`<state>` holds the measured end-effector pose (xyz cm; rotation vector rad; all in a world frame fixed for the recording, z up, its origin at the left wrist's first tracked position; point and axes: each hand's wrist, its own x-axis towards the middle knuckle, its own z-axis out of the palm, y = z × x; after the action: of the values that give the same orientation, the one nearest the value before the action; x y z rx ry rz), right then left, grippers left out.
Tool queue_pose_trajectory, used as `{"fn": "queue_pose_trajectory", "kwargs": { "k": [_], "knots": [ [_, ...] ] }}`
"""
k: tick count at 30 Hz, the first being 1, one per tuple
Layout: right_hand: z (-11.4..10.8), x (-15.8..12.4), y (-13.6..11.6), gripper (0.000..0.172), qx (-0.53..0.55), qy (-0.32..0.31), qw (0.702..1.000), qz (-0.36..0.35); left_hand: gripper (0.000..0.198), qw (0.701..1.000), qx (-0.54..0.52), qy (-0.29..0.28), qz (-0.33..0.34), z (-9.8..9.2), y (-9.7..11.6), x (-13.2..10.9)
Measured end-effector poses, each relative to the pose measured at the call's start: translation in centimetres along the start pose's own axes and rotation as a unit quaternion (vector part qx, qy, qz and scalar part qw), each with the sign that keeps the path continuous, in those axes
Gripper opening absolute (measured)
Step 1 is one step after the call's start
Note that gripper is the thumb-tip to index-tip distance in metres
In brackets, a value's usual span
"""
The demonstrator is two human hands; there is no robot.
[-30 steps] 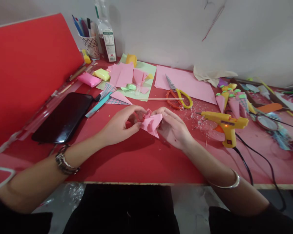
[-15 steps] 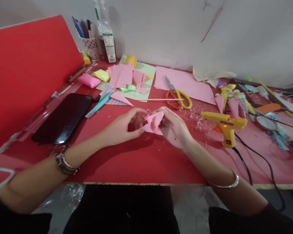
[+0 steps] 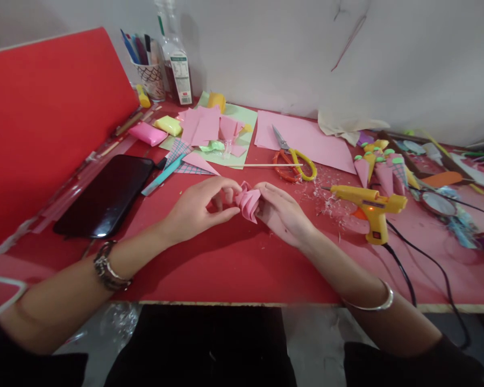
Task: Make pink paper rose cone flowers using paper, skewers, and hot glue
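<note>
A small piece of pink paper (image 3: 248,203), rolled into a tight cone, is held between both hands just above the red tabletop (image 3: 226,269). My left hand (image 3: 197,207) pinches its left side with thumb and fingertips. My right hand (image 3: 284,212) closes on its right side, fingers curled around the paper. Both wrists rest on the table. A yellow glue gun (image 3: 369,207) stands on the table to the right of my right hand.
Orange and yellow scissors (image 3: 292,158) and a thin wooden stick (image 3: 266,164) lie behind the hands on pink sheets (image 3: 306,137). A black phone (image 3: 105,193) lies left. Finished paper cones (image 3: 381,166) sit right. A pen cup (image 3: 151,78) and bottle (image 3: 177,64) stand at the wall.
The pink paper, loose and wider a second ago, is now rolled tighter and smaller between my fingers. Both hands stay in the same place.
</note>
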<state>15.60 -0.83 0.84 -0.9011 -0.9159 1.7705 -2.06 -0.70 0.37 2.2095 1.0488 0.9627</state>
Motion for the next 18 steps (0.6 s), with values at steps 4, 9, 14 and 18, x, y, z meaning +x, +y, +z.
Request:
{"fn": "queue_pose_trajectory", "kwargs": {
  "k": [4, 9, 14, 18],
  "knots": [
    [-0.09, 0.04, 0.1, 0.015, -0.006, 0.001, 1.0, 0.001, 0.008, 0.999, 0.039, -0.011, 0.028, -0.14, 0.15, 0.12],
    [-0.1, 0.05, 0.08, 0.014, -0.003, 0.0, 1.0, 0.011, 0.02, 0.998, 0.058, -0.014, 0.018, -0.09, 0.13, 0.19],
    [-0.12, 0.08, 0.11, 0.017, 0.009, -0.012, 1.0, 0.008, 0.012, 0.999, 0.039, -0.019, 0.011, -0.18, 0.2, 0.26],
    [-0.15, 0.09, 0.04, 0.017, 0.02, -0.016, 1.0, 0.013, 0.021, 1.0, -0.014, 0.001, -0.016, -0.16, 0.11, 0.2]
  ]
}}
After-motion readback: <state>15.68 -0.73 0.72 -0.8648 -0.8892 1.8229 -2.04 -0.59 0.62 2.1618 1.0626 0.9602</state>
